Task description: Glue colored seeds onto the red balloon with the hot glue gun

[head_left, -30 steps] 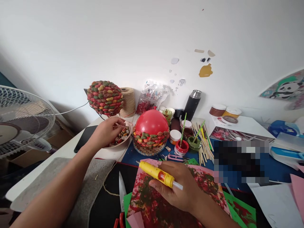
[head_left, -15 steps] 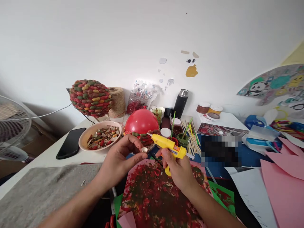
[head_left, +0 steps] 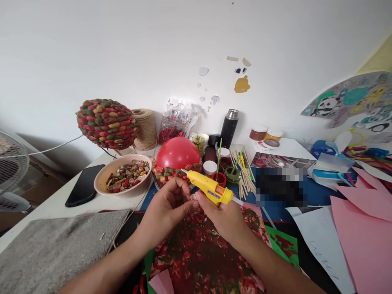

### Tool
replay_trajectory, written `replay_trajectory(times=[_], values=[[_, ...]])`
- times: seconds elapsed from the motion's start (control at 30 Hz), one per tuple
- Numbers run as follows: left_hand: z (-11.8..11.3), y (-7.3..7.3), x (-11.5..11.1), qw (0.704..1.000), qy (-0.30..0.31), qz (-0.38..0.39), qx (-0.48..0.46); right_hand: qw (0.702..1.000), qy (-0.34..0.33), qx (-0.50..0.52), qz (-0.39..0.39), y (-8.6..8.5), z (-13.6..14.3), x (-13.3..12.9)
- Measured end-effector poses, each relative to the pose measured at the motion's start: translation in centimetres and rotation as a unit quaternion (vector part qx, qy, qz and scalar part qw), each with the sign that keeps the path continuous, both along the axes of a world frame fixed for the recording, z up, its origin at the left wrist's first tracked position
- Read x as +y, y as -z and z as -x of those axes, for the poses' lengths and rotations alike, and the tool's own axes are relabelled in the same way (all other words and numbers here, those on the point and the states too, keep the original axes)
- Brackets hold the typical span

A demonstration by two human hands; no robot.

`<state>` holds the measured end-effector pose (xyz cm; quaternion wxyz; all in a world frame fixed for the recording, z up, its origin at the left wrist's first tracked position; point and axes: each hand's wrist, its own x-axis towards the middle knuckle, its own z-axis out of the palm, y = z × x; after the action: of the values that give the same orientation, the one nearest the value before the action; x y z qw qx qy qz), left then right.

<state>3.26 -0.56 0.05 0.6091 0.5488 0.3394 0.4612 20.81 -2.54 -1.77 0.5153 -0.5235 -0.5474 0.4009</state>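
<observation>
My left hand [head_left: 167,212] pinches a small pale pistachio shell [head_left: 193,197] between thumb and fingers. In my right hand [head_left: 228,218] is a yellow glue gun [head_left: 203,182], its nozzle pointing left, a clear glue stick poking out behind. My right thumb reaches to the shell, touching it or very near it. Just beyond both hands sits a red balloon [head_left: 177,153], its lower part ringed with painted shells [head_left: 162,173]. Under the hands lies a sheet smeared with red and dark green paint [head_left: 199,257].
Left are a bowl [head_left: 99,181] of painted shells, a black phone [head_left: 85,185], a grey cloth [head_left: 61,249] and a shell-covered lampshade-like ball [head_left: 107,124]. Behind stand a twine spool [head_left: 143,128], a black flask [head_left: 229,128] and paint jars [head_left: 232,175]. Pink paper [head_left: 361,232] lies right.
My hands have come together; the right thumb has moved to the shell, and the glue gun has shifted slightly left. The view has turned a little to the right.
</observation>
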Motion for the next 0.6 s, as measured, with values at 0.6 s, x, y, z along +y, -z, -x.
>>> replay_trajectory(times=[0.6], values=[[1.2,1.2,0.9,0.973,0.124,0.156,-0.119,0.996,-0.044,-0.001,-0.078,0.5,-0.2,0.2]])
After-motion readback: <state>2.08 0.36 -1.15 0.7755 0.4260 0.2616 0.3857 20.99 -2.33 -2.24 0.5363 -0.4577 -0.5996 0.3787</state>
